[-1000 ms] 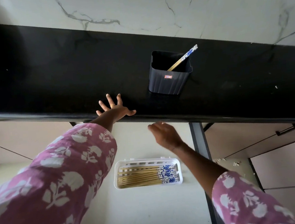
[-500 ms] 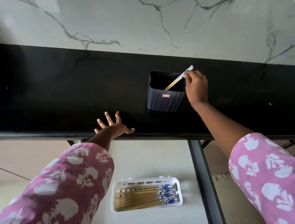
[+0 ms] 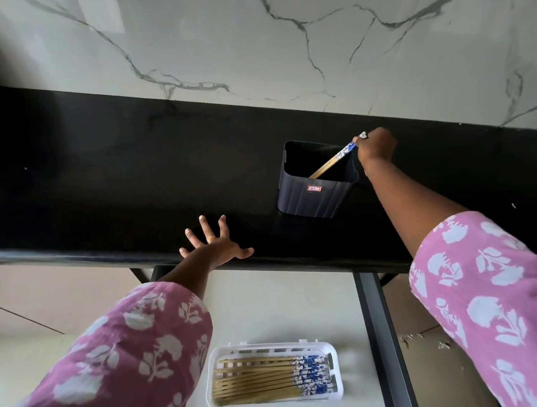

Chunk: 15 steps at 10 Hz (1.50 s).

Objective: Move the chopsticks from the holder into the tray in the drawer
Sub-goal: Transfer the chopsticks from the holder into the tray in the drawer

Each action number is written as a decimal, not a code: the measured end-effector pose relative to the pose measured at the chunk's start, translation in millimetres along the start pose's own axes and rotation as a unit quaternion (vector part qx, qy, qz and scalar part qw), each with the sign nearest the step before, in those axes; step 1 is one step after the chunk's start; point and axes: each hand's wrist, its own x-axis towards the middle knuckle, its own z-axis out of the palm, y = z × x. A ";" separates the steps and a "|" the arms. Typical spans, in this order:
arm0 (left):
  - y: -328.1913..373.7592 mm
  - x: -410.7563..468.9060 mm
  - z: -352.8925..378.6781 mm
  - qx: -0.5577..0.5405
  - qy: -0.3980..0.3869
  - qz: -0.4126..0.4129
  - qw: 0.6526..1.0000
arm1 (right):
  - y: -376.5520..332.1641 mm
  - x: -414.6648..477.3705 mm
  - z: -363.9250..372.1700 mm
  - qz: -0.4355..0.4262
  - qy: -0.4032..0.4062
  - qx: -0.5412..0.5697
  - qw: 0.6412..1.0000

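Right hand (image 3: 377, 146) fingers are pinching seemingly 1 chopstick (image 3: 332, 164), holder (image 3: 317, 197) just below them; left hand (image 3: 215, 245) fingers are lying splayed on the table (image 3: 123, 190).

Blue-patterned chopsticks (image 3: 272, 378), white tray (image 3: 211, 382), black holder (image 3: 312, 196), pink floral sleeves (image 3: 496, 293).

Just the one head cam, wide-angle, aimed forward and down across the counter (image 3: 129, 183). It's close in, with the tray (image 3: 209, 383) low in frame.
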 end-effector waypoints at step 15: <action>108.7 -120.5 -35.0 -0.689 0.032 0.296 0.660 | 55.5 -204.0 -91.6 0.315 0.042 0.606 0.729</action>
